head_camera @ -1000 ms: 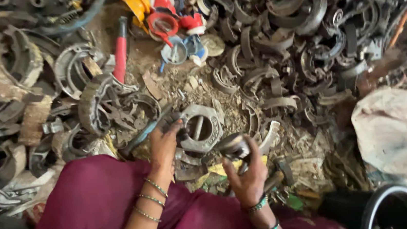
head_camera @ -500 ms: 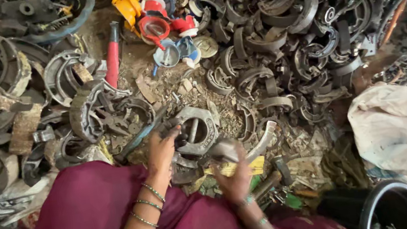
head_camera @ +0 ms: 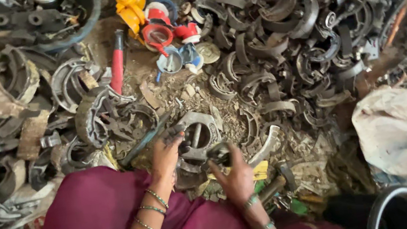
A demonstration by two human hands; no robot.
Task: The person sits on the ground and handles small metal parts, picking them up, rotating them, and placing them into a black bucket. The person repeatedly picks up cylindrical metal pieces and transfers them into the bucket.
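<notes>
A round grey metal plate with a wide central opening (head_camera: pixel 197 137) is seen lying on the dirt floor (head_camera: pixel 169 90) near the floor's lower edge, just ahead of the person's knees. The left hand (head_camera: pixel 166 155) is laid on the plate's left rim, its fingers (head_camera: pixel 174 133) bent over the metal, though how firmly it is gripped cannot be told. The right hand (head_camera: pixel 237 177) is held just below the plate's right side, its fingers (head_camera: pixel 219 168) closed around a small dark metal piece (head_camera: pixel 218 151). Maroon cloth (head_camera: pixel 92 221) is spread over the lap beneath both wrists, on which thin bangles (head_camera: pixel 148 212) are worn. A red-handled tool (head_camera: pixel 117 68) is lying up and to the left, beside curved grey brake shoes (head_camera: pixel 280 63) heaped towards the far right corner. Red and yellow plastic parts (head_camera: pixel 150 17) are piled at the far edge, and a pale crumpled sack (head_camera: pixel 402 131) is set at the right edge
</notes>
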